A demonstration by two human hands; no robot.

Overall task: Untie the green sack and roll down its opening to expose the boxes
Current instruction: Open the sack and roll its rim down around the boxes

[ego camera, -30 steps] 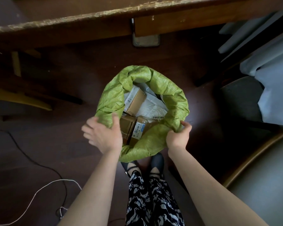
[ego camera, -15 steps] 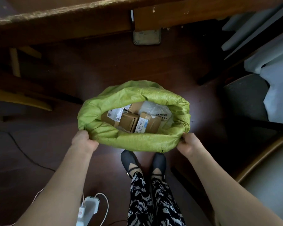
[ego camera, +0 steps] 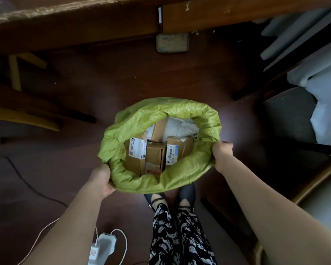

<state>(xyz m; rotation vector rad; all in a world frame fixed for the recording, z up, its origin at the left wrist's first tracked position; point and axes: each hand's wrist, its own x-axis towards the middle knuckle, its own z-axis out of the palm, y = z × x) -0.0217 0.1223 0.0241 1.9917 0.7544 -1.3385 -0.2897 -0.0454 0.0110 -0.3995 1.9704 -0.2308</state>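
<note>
The green sack (ego camera: 161, 119) is standing open on the floor (ego camera: 122, 79) before the person's feet, its rim rolled down around brown boxes (ego camera: 155, 155). The left hand (ego camera: 101, 178) is gripping the rim's near-left edge, and the right hand (ego camera: 222, 152) is gripping its right edge.

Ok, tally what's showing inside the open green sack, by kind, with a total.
Brown cardboard boxes: 4 showing, at and
White plastic mailer bag: 1
Total: 5 showing; more may lie hidden beneath, inside the green sack.
</note>
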